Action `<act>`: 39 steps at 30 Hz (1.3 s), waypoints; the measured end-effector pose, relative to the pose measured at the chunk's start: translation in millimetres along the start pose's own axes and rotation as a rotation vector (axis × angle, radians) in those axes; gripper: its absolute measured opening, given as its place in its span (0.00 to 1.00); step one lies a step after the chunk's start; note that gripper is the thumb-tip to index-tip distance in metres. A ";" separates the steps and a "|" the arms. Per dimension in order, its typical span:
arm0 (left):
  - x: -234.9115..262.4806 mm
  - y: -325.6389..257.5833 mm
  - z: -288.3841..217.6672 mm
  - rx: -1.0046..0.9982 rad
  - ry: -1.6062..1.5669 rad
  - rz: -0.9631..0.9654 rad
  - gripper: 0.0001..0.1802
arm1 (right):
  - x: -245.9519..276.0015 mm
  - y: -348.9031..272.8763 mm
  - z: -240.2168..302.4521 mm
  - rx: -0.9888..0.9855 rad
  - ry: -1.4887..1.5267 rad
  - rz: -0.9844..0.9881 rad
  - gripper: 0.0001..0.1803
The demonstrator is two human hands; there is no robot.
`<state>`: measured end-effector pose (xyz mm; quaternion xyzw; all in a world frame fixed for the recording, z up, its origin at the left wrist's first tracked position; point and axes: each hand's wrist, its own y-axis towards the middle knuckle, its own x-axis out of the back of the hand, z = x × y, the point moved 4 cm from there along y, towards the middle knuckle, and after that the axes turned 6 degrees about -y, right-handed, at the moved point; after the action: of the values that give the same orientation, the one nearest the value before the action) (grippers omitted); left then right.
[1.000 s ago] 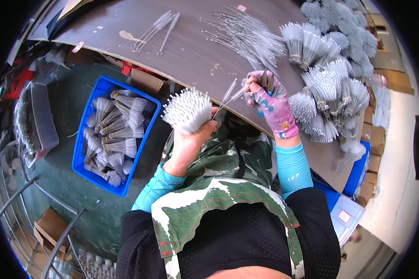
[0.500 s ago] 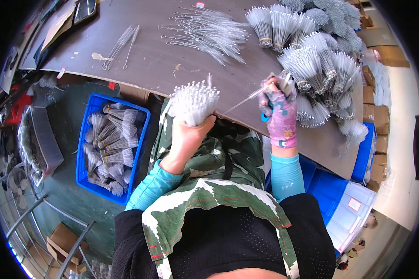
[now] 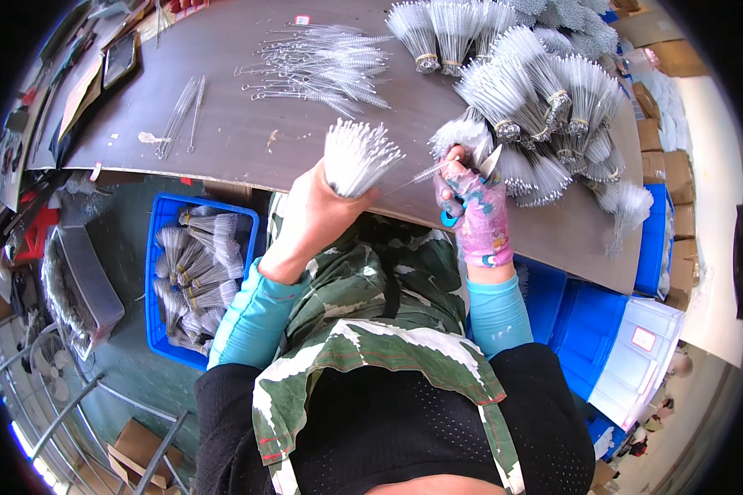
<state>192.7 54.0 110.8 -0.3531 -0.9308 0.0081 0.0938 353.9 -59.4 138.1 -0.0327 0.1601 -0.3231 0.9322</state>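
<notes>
My left hand (image 3: 318, 216) is wrapped round a thick bundle of thin white-bristled wire brushes (image 3: 358, 157), tips upward and leaning right, above the table's near edge. Facing it, my right hand (image 3: 480, 206), in a pink patterned fingerless glove, pinches a single wire brush (image 3: 427, 174) whose thin end points toward the left hand. Pointed metal blades (image 3: 490, 161), seemingly scissors, stick up from the same right hand; their handles are mostly hidden, with a blue piece showing by the fingers. Behind the right hand lie banded brush bundles (image 3: 504, 99).
Loose wire brushes (image 3: 322, 66) are spread on the brown table (image 3: 223, 140), with a few more (image 3: 177, 120) further left. A blue crate (image 3: 152, 289) of bundles stands on the floor at left. Grey-tipped bundles (image 3: 565, 29) pile up at the far right. Blue and white bins (image 3: 627, 355) sit lower right.
The view has shifted, moving the table items leftward. My left hand has moved right and away from me, tilting its bundle rightward. The single brush's end is now close to the left hand.
</notes>
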 end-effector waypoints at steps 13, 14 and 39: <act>10.2 -20.1 20.4 0.119 -0.401 -0.114 0.12 | -20.6 12.7 -32.4 -0.216 0.195 0.160 0.08; 8.8 -20.8 21.9 0.123 -0.402 -0.117 0.12 | -17.1 17.2 -38.5 -0.259 0.225 0.160 0.09; 169.6 -14.6 32.4 -0.240 0.132 -0.763 0.23 | -145.6 88.3 -38.4 -0.044 -0.246 0.384 0.06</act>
<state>53.0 156.4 108.8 0.0093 -0.9814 -0.1586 0.1079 286.2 101.1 127.6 -0.0613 0.0557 -0.1295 0.9881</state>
